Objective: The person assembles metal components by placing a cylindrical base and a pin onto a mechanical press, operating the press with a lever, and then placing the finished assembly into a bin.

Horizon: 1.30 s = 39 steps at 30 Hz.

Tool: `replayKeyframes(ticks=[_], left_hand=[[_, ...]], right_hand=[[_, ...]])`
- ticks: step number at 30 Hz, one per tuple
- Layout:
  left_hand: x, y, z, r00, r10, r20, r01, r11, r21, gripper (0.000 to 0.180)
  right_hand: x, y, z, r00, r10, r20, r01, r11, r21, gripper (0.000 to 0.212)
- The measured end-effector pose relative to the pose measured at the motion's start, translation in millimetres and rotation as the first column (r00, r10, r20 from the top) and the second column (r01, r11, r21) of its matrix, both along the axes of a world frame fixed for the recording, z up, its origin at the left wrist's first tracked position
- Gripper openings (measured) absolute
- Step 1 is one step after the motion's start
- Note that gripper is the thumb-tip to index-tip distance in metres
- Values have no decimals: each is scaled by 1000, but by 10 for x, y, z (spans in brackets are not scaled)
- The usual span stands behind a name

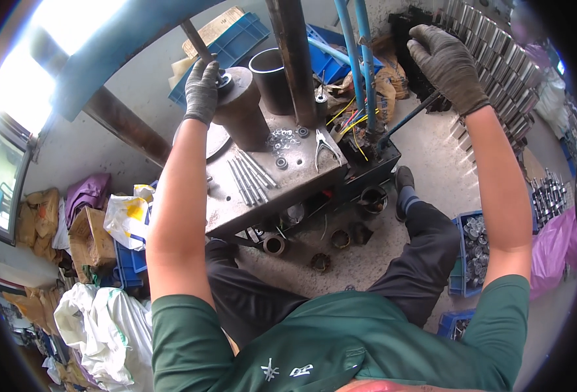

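Press frame (105, 65), blue-beamed and overhead: judged a pressing step, so load best kept straight. Metal bench (301, 176) beneath, bearing a stout pedestal (246, 127); top probably best wiped clean for flat seating. Long lever (411, 116) slanting up from the black unit (380, 166) at right: likely best worked slowly, and only with left fingers withdrawn. Slim dark shaft (196, 39) slanting down toward the pedestal's top edge.

Right hand (450, 72), gloved, raised at the lever's upper end, fingers half bent; impossible to tell whether wrapped round the bar or merely over it. Left hand (201, 91), gloved, fingers close together at the shaft's lower end; grip on it unclear. Pliers (328, 150) and thin rods (249, 178) on the bench, both better kept away from the pedestal.

Small round metal part (224, 80): on the pedestal top, just right of the left fingers, contact uncertain, well apart from the right hand; to be squared and centred before any pressure.
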<state>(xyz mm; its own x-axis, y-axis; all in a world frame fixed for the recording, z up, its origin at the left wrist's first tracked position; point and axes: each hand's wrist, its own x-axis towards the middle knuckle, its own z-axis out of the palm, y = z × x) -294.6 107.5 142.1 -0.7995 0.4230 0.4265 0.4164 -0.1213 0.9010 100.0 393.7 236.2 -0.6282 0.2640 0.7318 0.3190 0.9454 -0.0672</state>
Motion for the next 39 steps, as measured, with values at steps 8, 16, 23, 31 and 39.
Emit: replayKeyframes(ticks=[8, 16, 23, 31, 39], left_hand=[[769, -120, -126, 952, -168, -256, 230, 944, 237, 30], [2384, -700, -1178, 791, -427, 438, 271, 887, 375, 44], [2751, -780, -1910, 394, -264, 880, 116, 964, 237, 45], [2629, -638, -2008, 263, -198, 944, 62, 980, 189, 41], [2881, -940, -2126, 335, -128, 933, 223, 973, 54, 43]], right_hand=[[121, -41, 27, 998, -2, 64, 9, 994, -107, 29], [788, -525, -225, 990, 134, 45, -135, 991, 26, 20], [1573, -1638, -746, 735, 539, 411, -577, 816, -38, 33], [531, -1522, -1944, 690, 648, 322, -567, 761, -316, 23], [319, -1772, -2906, 280, 800, 531, -421, 599, -681, 32]])
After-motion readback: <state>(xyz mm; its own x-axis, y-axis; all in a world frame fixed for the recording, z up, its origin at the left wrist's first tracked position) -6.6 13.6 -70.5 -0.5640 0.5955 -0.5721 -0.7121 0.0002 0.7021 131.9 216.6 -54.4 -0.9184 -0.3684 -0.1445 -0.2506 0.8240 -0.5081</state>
